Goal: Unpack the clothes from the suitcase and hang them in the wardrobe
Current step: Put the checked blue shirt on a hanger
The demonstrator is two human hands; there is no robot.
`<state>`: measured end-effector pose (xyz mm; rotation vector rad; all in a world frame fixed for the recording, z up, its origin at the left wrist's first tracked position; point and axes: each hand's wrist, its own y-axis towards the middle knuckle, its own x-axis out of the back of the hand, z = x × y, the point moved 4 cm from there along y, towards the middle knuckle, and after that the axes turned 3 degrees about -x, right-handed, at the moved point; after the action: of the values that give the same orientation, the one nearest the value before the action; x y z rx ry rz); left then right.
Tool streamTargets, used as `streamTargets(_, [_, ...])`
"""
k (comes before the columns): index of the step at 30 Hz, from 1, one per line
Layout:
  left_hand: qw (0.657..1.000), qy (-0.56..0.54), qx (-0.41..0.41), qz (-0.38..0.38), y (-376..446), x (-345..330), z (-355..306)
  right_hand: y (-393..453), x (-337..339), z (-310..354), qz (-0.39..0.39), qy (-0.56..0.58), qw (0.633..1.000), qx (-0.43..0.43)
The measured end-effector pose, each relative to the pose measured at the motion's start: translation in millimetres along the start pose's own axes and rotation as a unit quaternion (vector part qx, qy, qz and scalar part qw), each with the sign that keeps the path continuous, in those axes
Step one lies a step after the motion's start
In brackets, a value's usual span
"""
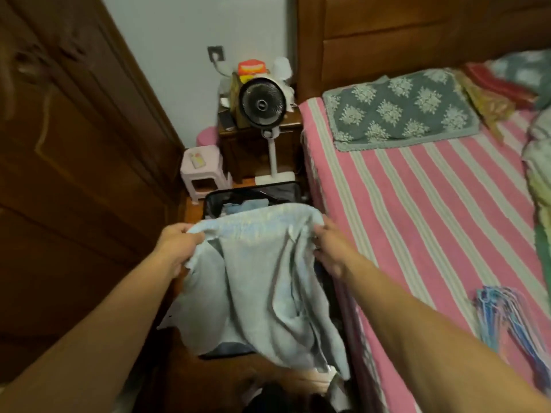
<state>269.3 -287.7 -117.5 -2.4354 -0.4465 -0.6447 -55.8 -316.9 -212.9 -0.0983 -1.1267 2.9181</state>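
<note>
The left hand pinches one upper corner of a pale blue garment, its fingers curled into the cloth. The right hand grips the opposite upper corner, fingers folded round the edge. Between them the garment is stretched wide at the top and hangs down in loose folds, its lower part crumpled.

Directly beneath and behind the garment lies the open dark suitcase on the floor; more folded clothes show inside its far end. The garment hides most of the suitcase.

Just right of the suitcase runs the bed with a pink striped sheet; a grey-green patterned pillow lies at its head, and a bundle of coloured hangers rests on the sheet near the right forearm. Left of the suitcase stands the brown wooden wardrobe, doors shut. Beyond the suitcase's far end stand a white pedestal fan, a small pink stool and a wooden nightstand.
</note>
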Motion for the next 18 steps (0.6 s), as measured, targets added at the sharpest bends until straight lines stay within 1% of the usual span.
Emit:
streamTargets(2, [0.999, 0.030, 0.029, 0.003, 8, -49, 20, -7, 31, -37, 0.013, 0.003, 1.000, -0.002])
streamTargets(4, [0.993, 0.109, 0.021, 0.026, 15, -105, 37, -17, 72, -86, -0.016, -0.066, 0.997, -0.031])
streamTargets(6, [0.975, 0.204, 0.002, 0.084, 21, -168, 60, -32, 127, -148, -0.069, -0.100, 0.988, -0.101])
streamTargets(8, [0.944, 0.294, -0.012, 0.150, 16, -228, 79, -49, 192, -207, -0.169, -0.117, 0.963, -0.175])
streamTargets(9, [0.930, 0.329, -0.022, 0.164, 15, -254, 90, -61, 221, -229, -0.215, -0.129, 0.946, -0.204])
streamTargets(11, [0.899, 0.396, -0.035, 0.183, 10, -298, 108, -77, 271, -264, -0.284, -0.148, 0.919, -0.229])
streamTargets(14, [0.871, 0.450, -0.045, 0.192, 7, -344, 129, -88, 329, -290, -0.371, -0.180, 0.884, -0.221])
streamTargets(16, [0.859, 0.471, -0.059, 0.192, -2, -365, 134, -90, 363, -301, -0.420, -0.198, 0.859, -0.216])
streamTargets(18, [0.831, 0.500, -0.094, 0.224, -11, -382, 135, -92, 395, -316, -0.465, -0.212, 0.829, -0.225])
